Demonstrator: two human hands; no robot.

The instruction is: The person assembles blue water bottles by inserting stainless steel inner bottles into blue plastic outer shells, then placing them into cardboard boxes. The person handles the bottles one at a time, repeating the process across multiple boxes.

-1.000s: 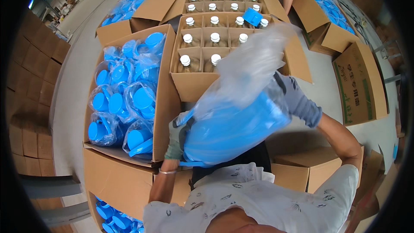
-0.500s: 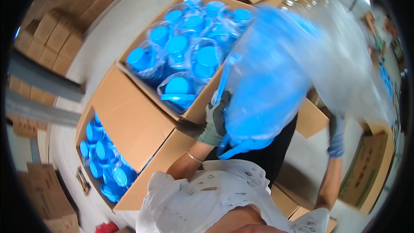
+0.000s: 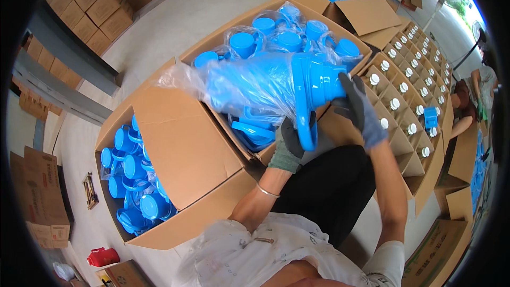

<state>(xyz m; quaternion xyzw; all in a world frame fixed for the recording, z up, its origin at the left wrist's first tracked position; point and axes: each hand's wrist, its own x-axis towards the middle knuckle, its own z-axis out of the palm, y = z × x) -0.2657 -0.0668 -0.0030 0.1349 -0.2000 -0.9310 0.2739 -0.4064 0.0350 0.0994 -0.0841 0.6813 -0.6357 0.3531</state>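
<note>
A blue jug [image 3: 265, 82] is lying sideways in the person's grip, above an open box [image 3: 210, 42] of similar jugs [image 3: 241, 45]. A clear bag [image 3: 183, 77] is covering its wide part and trailing off the far end. The gloved left hand [image 3: 289, 142] is gripping near the jug's handle [image 3: 306, 125]. The gloved right hand [image 3: 357, 103] is touching the narrow end with bent fingers; whether it is pinching cannot be told. White-capped bottles [image 3: 394, 104] are standing to the right.
</note>
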